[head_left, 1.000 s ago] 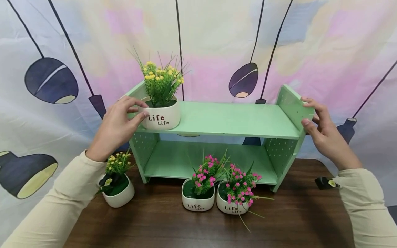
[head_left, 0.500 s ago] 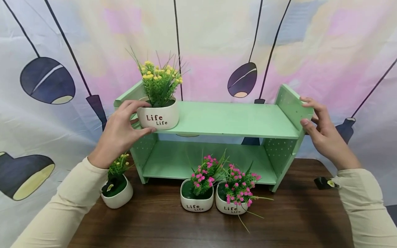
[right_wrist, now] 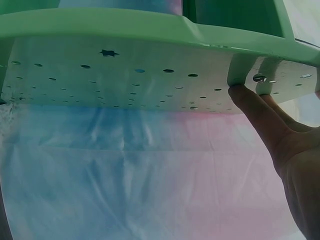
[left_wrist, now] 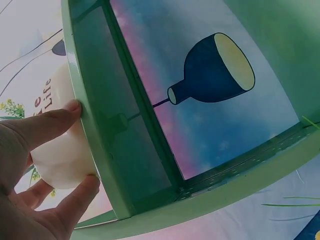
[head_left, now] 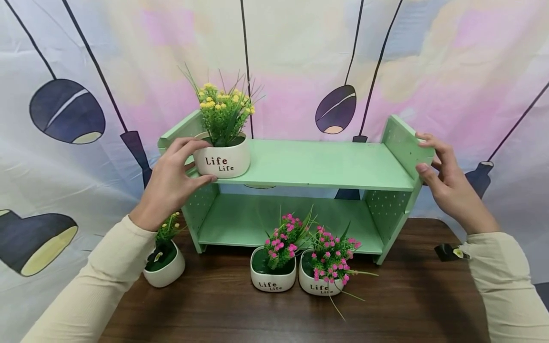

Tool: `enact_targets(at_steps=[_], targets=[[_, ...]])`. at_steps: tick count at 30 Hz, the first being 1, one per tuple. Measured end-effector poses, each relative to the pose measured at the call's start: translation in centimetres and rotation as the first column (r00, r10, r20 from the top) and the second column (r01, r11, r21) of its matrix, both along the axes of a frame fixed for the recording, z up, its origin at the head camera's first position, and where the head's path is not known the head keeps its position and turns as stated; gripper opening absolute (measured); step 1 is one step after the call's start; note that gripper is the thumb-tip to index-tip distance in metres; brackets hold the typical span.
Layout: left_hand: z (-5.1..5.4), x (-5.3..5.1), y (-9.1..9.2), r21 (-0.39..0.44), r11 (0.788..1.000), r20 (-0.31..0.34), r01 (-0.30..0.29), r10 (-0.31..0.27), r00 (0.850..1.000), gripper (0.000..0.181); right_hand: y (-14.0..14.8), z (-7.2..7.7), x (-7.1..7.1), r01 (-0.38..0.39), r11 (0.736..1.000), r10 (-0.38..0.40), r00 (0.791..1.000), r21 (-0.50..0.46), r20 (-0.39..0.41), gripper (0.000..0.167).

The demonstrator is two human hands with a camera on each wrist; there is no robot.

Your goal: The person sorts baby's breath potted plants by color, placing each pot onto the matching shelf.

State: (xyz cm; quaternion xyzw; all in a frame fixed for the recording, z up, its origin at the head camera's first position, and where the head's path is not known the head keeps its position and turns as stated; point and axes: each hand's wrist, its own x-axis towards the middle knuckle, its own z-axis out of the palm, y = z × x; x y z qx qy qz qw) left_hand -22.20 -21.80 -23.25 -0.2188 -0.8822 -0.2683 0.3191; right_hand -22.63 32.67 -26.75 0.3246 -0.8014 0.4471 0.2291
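Note:
A white oval pot point(head_left: 233, 161) marked "Life Life", with yellow artificial flowers, stands upright at the left end of the upper board of a green two-tier shelf point(head_left: 326, 164). My left hand point(head_left: 169, 186) holds the pot's left side, thumb low on its front and fingers around the side. In the left wrist view, the thumb and a fingertip of that hand point(left_wrist: 47, 130) lie against the white pot point(left_wrist: 65, 145) near the board's edge. My right hand point(head_left: 452, 188) grips the right side panel at its front edge; in the right wrist view its fingers point(right_wrist: 257, 115) touch the perforated outer face.
Two white pots with pink flowers, one point(head_left: 273, 281) beside the other point(head_left: 319, 286), stand on the brown wooden table point(head_left: 240, 319) before the shelf. Another yellow-flowered pot point(head_left: 167, 272) stands at left, partly behind my left sleeve. A printed curtain point(head_left: 291, 57) hangs behind.
My left thumb has slid down from the pot's upper front to its lower front edge. The pot stays at about the same spot on the board; the right hand has not moved.

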Motion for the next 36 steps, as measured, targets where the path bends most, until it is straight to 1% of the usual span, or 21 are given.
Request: enact_targets(at_steps=[3,6,8,10,12,14,17,20,23,27,30,33,36], targets=[[0.0,0.0,0.1,0.011,1.000,0.001,0.009,-0.009,1.000,0.064,0.0,0.0,-0.1,-0.005,1.000,0.006,1.000,-0.012,0.001,0.053],[-0.2,0.0,0.1,0.010,1.000,-0.003,0.000,0.000,1.000,0.068,-0.1,0.0,0.0,0.004,1.000,-0.004,1.000,-0.014,0.003,0.053],[-0.3,0.3,0.0,0.020,1.000,-0.006,-0.007,0.007,1.000,0.072,-0.1,-0.1,0.0,0.013,1.000,-0.013,1.000,-0.004,0.002,0.053],[-0.4,1.0,-0.1,0.046,0.999,-0.014,-0.016,0.017,1.000,0.072,-0.2,-0.3,-0.1,0.014,1.000,-0.014,1.000,0.008,-0.004,0.053],[-0.4,1.9,-0.2,0.081,0.997,-0.034,-0.015,0.018,0.999,0.069,-0.3,-0.5,-0.1,0.015,1.000,-0.015,1.000,0.014,-0.007,0.052],[-0.4,2.9,-0.2,0.114,0.993,-0.057,-0.012,0.018,0.998,0.062,-0.2,-0.6,-0.1,0.016,1.000,-0.016,1.000,0.022,-0.012,0.052],[-0.4,4.3,-0.1,0.127,0.992,-0.086,-0.003,0.014,0.996,0.051,-0.1,-0.7,0.0,0.026,0.999,-0.026,1.000,0.031,-0.016,0.053],[-0.5,5.6,0.0,0.129,0.992,-0.083,0.011,0.000,0.997,0.042,0.1,-0.6,0.1,0.037,0.998,-0.036,0.999,0.045,-0.024,0.053],[-0.9,6.6,0.0,0.127,0.992,-0.064,0.024,-0.016,0.998,0.033,0.1,-0.4,0.0,0.042,0.998,-0.041,0.999,0.046,-0.028,0.053],[-1.9,7.6,0.3,0.127,0.991,-0.025,0.051,-0.048,0.999,0.024,0.0,-0.3,-0.1,0.017,1.000,-0.016,1.000,0.025,-0.023,0.053],[-3.0,7.9,0.6,0.127,0.989,0.011,0.076,-0.078,0.997,0.022,-0.1,-0.3,0.0,0.021,1.000,-0.021,1.000,0.016,-0.018,0.053],[-4.7,7.7,0.9,0.118,0.989,0.063,0.087,-0.095,0.993,0.020,-0.3,-0.2,0.2,0.042,0.999,-0.042,0.999,0.003,-0.006,0.052],[-6.7,7.3,1.2,0.112,0.988,0.121,0.105,-0.119,0.985,0.019,-0.4,0.0,0.3,0.051,0.999,-0.051,0.999,-0.010,0.000,0.052]])
